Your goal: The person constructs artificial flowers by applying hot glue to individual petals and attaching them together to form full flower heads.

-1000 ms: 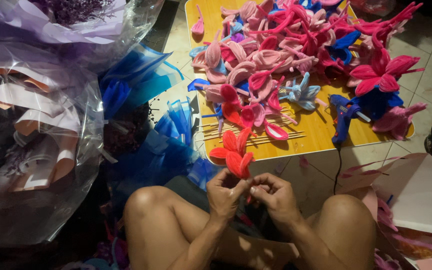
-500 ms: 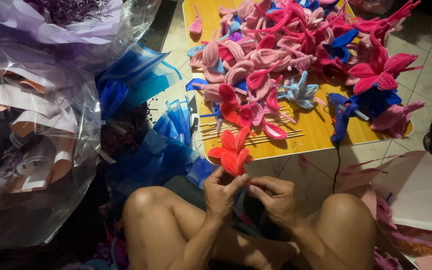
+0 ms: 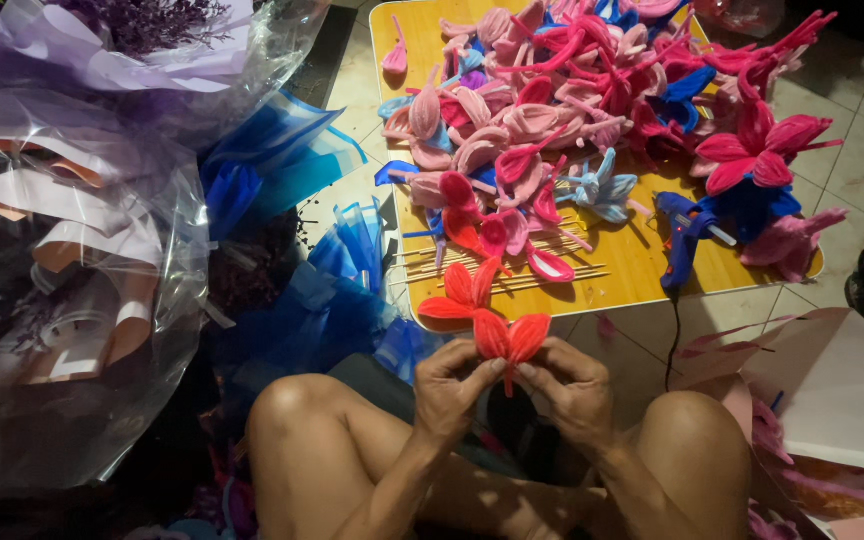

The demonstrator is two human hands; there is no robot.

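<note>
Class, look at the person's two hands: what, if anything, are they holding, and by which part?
Both the left hand and right hand pinch a red-orange fuzzy petal piece at its lower end, where the petals meet.

flower between your hands [image 3: 500, 322]: orange-red petals
bench [image 3: 642, 268] beyond them: yellow wood grain
petal heap [image 3: 592, 90] on it: pink, magenta, some blue
glue gun [image 3: 680, 240]: blue
wrapping [image 3: 282, 160] to your left: translucent blue

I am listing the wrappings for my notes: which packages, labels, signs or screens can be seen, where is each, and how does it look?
Clear plastic bouquet wrap: far left, bulky, shiny, around lilac and peach paper.
Blue wrapping sheets: left of the yellow board, folded, translucent.
Pale pink paper wrap: lower right, angular.
No labels, signs or screens visible.
</note>
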